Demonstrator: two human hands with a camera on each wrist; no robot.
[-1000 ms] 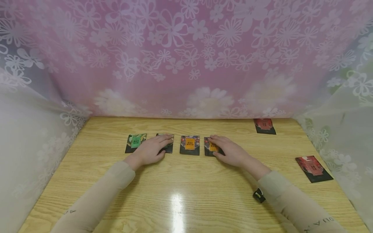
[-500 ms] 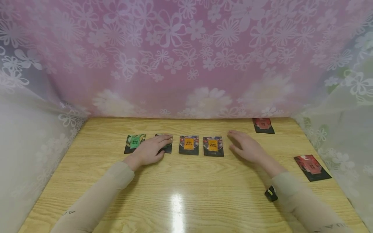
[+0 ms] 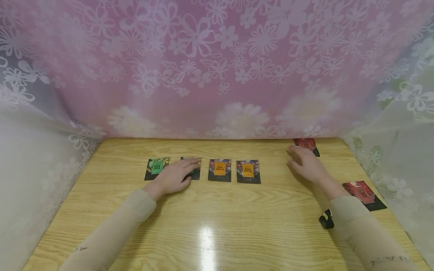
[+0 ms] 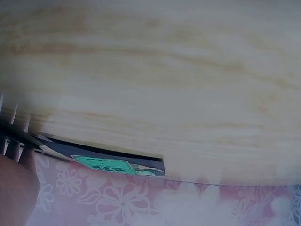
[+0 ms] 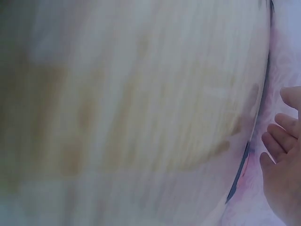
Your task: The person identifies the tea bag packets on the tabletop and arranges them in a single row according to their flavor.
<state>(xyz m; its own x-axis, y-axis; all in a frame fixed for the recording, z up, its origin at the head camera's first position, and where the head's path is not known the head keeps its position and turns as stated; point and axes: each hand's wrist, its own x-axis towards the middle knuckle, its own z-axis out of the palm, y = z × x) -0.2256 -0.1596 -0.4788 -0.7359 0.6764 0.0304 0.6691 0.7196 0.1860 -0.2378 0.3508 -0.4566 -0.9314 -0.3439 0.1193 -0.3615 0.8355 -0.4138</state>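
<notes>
In the head view my left hand rests with relaxed fingers on a dark flat packet, covering most of it. Left of that hand lies a packet with a green label. Two orange-labelled packets, a left one and a right one, lie side by side in the middle of the same row. My right hand is over the table at the right, fingers loosely bent and holding nothing. Its fingertips overlap the near left part of a red packet at the back edge.
A second red packet lies near the table's right edge, partly behind the right sleeve. The wooden table is bordered by a pink floral curtain at the back. A small black object is at the right wrist.
My right hand has let go of the right orange-labelled packet and moved right to the far red packet. The left hand stays where it was.
</notes>
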